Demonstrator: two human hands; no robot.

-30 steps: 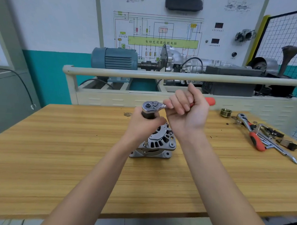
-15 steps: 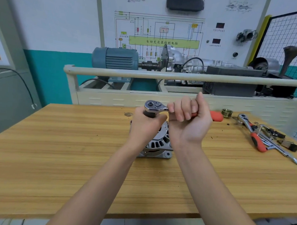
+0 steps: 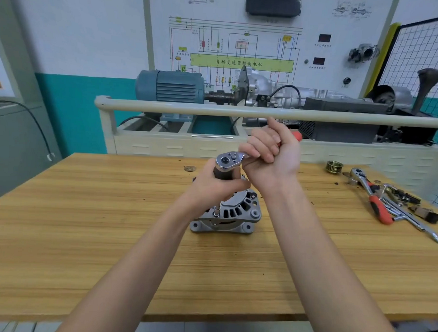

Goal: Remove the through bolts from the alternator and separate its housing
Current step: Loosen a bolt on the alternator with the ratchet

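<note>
Fingers of the right hand (image 3: 271, 156) wrap a ratchet wrench (image 3: 229, 161) handle at frame centre; the left hand (image 3: 213, 188) grips the extension beneath its head, over the alternator (image 3: 232, 216) upright on the workbench (image 3: 84, 235). Uneven pull could tip the socket off the bolt.

Counts: 1 alternator (image 3: 232, 214) on 1 wooden bench (image 3: 84, 235). 2 ratchet wrenches w/ red handles: 1 in use (image 3: 229, 161), 1 lying at right (image 3: 371, 197). 1 extension bar (image 3: 217, 212) under the held ratchet. 2 hands: left hand (image 3: 215, 188), right hand (image 3: 271, 155). 1 brass-coloured pulley (image 3: 334, 167) at bench rear. 1 small round disc (image 3: 189, 168) on the bench, kind unclear. 1 pile of loose metal tools and parts (image 3: 409, 211) at right; no. of pieces can't be told. 1 blue motor (image 3: 171, 86) behind the bench.
</note>
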